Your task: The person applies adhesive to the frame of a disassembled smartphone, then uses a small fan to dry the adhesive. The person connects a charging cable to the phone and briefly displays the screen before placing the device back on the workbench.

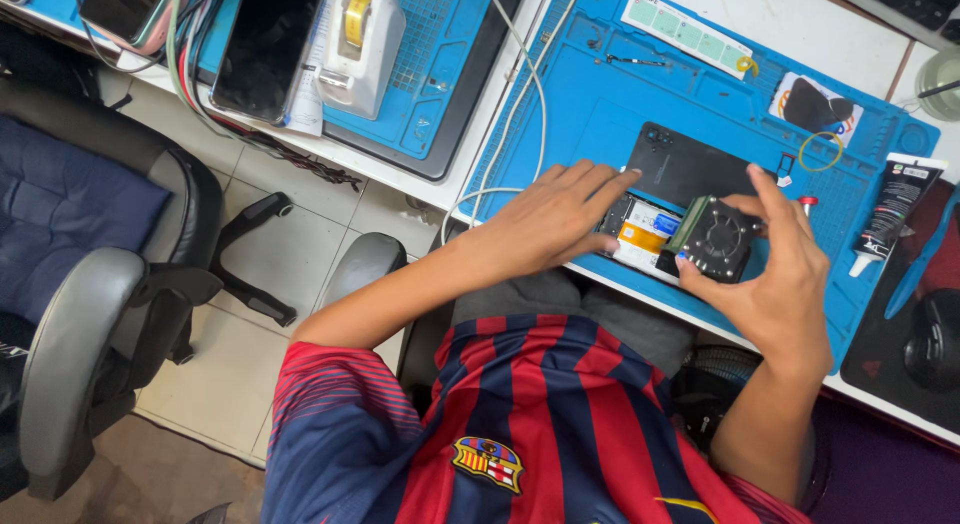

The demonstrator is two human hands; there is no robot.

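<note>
Bare hands (560, 219) flat on opened phone (660, 199)

Below me I see a pale tiled floor (250, 314) and a grey office chair (90, 284) with a dark blue seat pad, off to the side. A white desk (400, 179) runs across, topped with blue work mats (600, 104). The light is even.
</note>
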